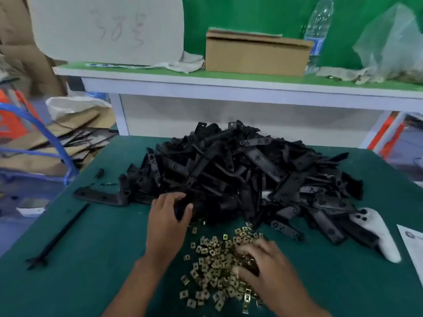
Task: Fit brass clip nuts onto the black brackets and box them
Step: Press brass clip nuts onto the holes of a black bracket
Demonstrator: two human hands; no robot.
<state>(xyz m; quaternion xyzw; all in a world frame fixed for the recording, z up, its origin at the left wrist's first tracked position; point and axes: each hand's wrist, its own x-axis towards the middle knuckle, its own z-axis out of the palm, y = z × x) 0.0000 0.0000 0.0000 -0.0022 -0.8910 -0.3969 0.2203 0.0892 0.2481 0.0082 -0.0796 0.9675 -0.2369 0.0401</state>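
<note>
A heap of black brackets (247, 175) fills the green bench (80, 259) centre. At its 6 o'clock lie scattered brass clip nuts (212, 259). The left hand (168, 219) grips a bracket at the heap's near edge. The right hand (263, 261), fingers curled, digs into the nuts; blurred, so its hold is unclear. Bare bench lies at 9 o'clock.

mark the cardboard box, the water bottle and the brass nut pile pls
cardboard box (256, 57): head view, middle of its front wall.
water bottle (318, 26): head view, clear body above the blue label.
brass nut pile (212, 261): head view, middle of the heap, left of the right hand (265, 268).
</note>
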